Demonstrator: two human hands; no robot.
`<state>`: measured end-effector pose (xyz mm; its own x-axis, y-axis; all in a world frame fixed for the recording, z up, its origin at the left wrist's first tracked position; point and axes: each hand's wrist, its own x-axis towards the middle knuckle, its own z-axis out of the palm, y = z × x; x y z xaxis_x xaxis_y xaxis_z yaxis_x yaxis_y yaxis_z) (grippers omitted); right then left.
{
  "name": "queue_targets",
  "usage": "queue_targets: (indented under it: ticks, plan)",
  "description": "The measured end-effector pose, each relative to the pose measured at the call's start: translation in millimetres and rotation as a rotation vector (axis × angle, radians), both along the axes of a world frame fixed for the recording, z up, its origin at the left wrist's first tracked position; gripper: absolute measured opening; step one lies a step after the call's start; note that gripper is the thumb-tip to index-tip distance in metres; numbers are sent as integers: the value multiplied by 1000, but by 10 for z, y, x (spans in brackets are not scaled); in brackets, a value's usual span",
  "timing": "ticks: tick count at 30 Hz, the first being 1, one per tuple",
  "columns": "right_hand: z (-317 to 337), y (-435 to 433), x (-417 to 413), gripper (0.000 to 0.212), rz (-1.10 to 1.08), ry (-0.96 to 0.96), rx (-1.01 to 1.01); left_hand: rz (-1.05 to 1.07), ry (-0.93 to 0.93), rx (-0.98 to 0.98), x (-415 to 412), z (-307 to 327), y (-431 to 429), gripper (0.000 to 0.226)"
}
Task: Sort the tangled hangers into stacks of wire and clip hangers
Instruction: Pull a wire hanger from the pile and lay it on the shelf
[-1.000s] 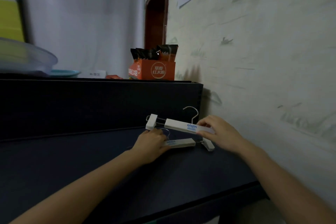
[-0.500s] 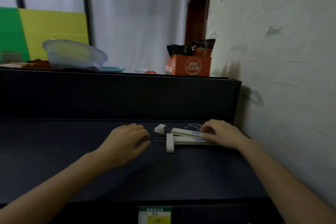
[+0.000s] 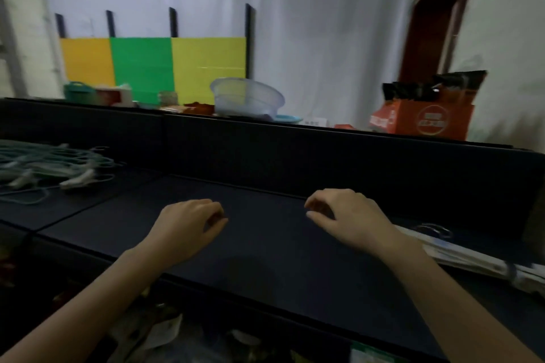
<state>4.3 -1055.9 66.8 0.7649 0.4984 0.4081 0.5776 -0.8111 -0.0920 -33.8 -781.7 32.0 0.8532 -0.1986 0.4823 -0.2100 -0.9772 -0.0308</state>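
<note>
A tangle of pale green wire and clip hangers lies on the dark table at the far left. A stack of white clip hangers with metal hooks rests at the right, partly behind my right forearm. My left hand hovers over the middle of the table with fingers loosely curled and nothing in it. My right hand hovers about an arm's width to the right of it, also holding nothing, fingers bent and apart.
The dark table has a raised back panel. Behind it stand a clear plastic basin, an orange box and small containers. Litter lies below the front edge. A papered wall is on the right.
My right hand has let go of the white clip hangers and both hands have moved left over the table's middle. The view has swung left, bringing the green tangle into sight.
</note>
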Motion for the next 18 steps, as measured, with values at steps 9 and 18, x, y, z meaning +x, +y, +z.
queue_targets:
  ticks: [9, 18]
  plan:
    - [-155, 1939, -170, 23, 234, 46, 77, 212, 85, -36, -721, 41, 1636, 25]
    - [-389, 3746, -344, 23, 379, 78, 85, 310, 13, -39, -1265, -162, 3174, 25]
